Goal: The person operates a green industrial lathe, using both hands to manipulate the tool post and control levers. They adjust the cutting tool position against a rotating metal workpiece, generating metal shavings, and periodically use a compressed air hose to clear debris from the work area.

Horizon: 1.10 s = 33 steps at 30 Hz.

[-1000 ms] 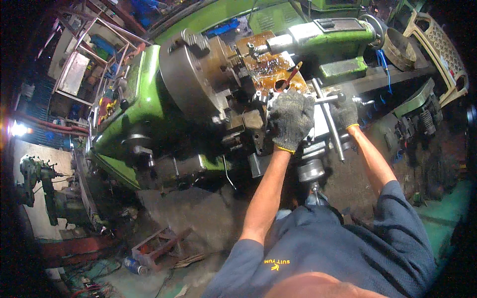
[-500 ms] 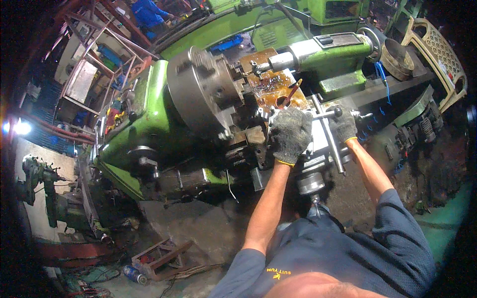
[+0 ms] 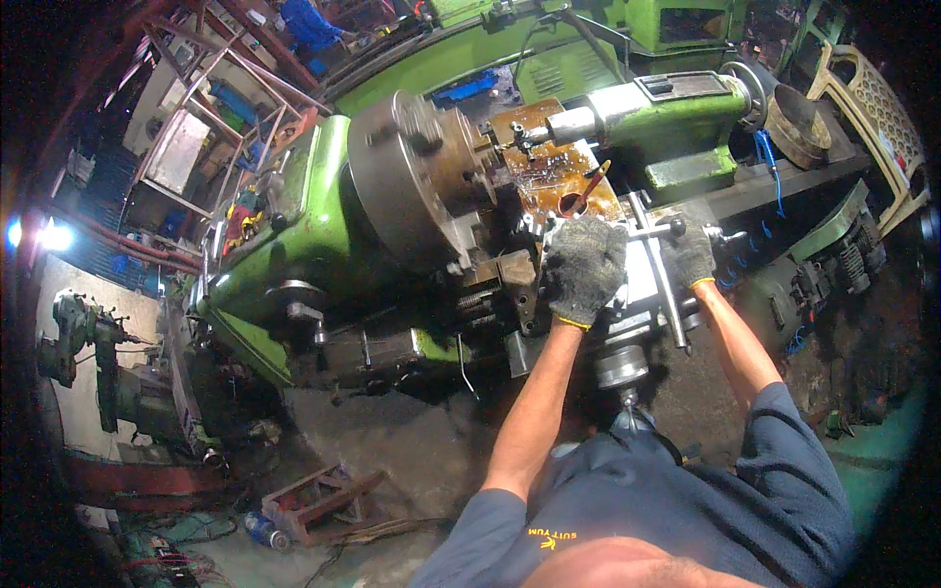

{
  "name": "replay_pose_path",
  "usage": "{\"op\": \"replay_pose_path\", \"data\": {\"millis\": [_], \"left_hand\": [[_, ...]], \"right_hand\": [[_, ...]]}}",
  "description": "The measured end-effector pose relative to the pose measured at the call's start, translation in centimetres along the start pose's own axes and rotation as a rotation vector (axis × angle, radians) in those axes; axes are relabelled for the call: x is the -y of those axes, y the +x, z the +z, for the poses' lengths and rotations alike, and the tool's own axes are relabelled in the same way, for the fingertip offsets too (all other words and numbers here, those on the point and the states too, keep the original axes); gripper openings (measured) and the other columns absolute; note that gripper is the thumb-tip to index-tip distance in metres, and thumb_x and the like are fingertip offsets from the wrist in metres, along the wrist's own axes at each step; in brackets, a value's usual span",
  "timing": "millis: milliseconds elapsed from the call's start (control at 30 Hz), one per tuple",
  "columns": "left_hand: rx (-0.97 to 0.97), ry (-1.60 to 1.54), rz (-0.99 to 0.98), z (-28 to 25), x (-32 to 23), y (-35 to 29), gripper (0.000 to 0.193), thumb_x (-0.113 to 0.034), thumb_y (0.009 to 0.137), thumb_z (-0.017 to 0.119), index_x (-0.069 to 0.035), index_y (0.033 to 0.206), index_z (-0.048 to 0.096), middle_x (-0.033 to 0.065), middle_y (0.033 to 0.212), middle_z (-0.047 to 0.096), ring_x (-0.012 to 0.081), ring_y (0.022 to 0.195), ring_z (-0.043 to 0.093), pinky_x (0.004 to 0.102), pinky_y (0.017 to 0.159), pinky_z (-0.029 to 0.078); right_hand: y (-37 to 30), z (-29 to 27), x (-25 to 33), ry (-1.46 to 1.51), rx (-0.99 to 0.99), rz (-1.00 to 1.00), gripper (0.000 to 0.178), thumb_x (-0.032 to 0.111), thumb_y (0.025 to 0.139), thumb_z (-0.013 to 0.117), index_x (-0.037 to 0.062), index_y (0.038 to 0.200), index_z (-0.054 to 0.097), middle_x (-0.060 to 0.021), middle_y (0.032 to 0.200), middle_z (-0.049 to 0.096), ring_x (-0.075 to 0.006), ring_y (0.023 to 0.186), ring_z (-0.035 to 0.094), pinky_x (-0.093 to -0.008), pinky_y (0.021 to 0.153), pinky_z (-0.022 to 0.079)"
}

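Observation:
Both my hands, in dark grey knit gloves, are at the carriage of a green lathe. My left hand (image 3: 586, 263) is closed over the tool post area; what its curled fingers grip is hidden. My right hand (image 3: 690, 250) is wrapped round a crank handle (image 3: 723, 237), whose metal end sticks out beyond it. Between them, a long steel bar (image 3: 662, 284) slants across a lever with a black knob (image 3: 676, 227). Left of my hands is the large grey chuck (image 3: 397, 181), its jaws smeared as if turning. The tailstock (image 3: 667, 113) points a tool towards it.
An oily brown tray (image 3: 539, 181) with a stick-handled brush (image 3: 598, 178) lies behind my left hand. A round metal pan (image 3: 799, 127) and a beige plastic chair (image 3: 872, 108) stand at the right. A handwheel (image 3: 622, 366) juts towards my waist. A rusty frame (image 3: 328, 502) lies on the floor.
The whole view has shifted slightly, so the lathe appears a little further right and lower. Both hands keep their places on the carriage.

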State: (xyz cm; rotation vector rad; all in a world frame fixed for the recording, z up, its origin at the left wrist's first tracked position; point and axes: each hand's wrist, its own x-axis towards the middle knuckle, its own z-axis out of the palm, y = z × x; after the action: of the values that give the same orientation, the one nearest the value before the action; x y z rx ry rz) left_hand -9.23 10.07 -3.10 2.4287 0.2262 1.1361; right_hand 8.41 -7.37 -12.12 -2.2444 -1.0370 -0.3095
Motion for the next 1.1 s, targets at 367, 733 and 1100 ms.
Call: {"op": "replay_pose_path", "data": {"millis": [367,733,1100], "left_hand": [[0.043,0.042,-0.019,-0.1,-0.3,0.1,0.028,-0.027,0.094,0.062,-0.005,0.076,0.064,0.0196,0.077,0.062,0.0390,0.076,0.061,0.0509,0.071,0.048],[0.010,0.027,-0.023,-0.4,-0.7,0.4,0.027,-0.025,0.093,0.061,-0.005,0.076,0.065,0.0186,0.077,0.062,0.0392,0.077,0.062,0.0509,0.072,0.048],[0.015,-0.010,0.009,-0.9,-0.9,0.8,0.018,-0.018,0.091,0.066,-0.005,0.080,0.069,0.0164,0.080,0.066,0.0387,0.077,0.063,0.0487,0.073,0.050]], "right_hand": [[-0.2,0.8,-1.4,0.003,-0.025,-0.009,0.020,0.014,0.086,0.067,0.0046,0.104,0.068,-0.0217,0.099,0.066,-0.0425,0.100,0.063,-0.0497,0.089,0.051],[-0.2,0.2,-0.8,0.015,-0.002,0.009,0.025,0.015,0.084,0.070,0.0053,0.107,0.069,-0.0201,0.105,0.068,-0.0408,0.102,0.064,-0.0477,0.091,0.052],[3.1,-4.7,-5.1,0.204,-0.026,-0.019,0.030,0.019,0.087,0.076,0.0054,0.114,0.071,-0.0136,0.110,0.071,-0.0299,0.103,0.069,-0.0369,0.092,0.055]]}}
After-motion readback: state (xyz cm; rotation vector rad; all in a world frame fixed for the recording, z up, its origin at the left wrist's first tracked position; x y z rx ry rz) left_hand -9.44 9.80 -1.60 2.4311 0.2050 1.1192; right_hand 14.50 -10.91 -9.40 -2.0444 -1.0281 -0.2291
